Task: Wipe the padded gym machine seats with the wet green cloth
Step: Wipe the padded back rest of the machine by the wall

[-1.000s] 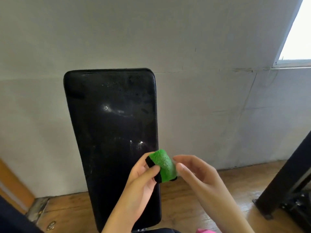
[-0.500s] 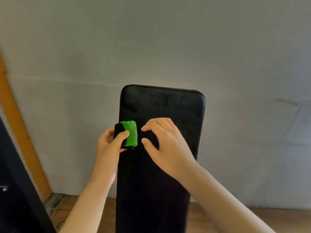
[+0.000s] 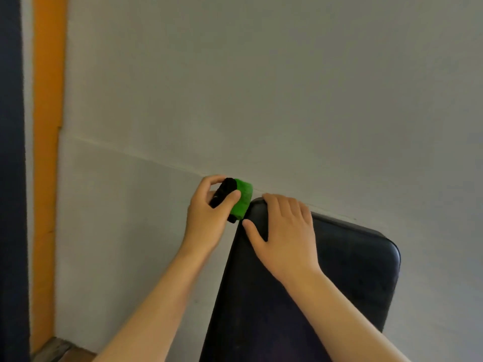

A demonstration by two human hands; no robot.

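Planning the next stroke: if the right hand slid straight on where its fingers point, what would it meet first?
The right hand rests on the top corner of the black pad, fingers reaching its upper edge. Past that edge, probably the grey wall first; the gap behind the pad is unclear.

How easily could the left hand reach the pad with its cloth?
Probably yes: the left hand grips the cloth right beside the pad, though the right hand rests on its top corner.
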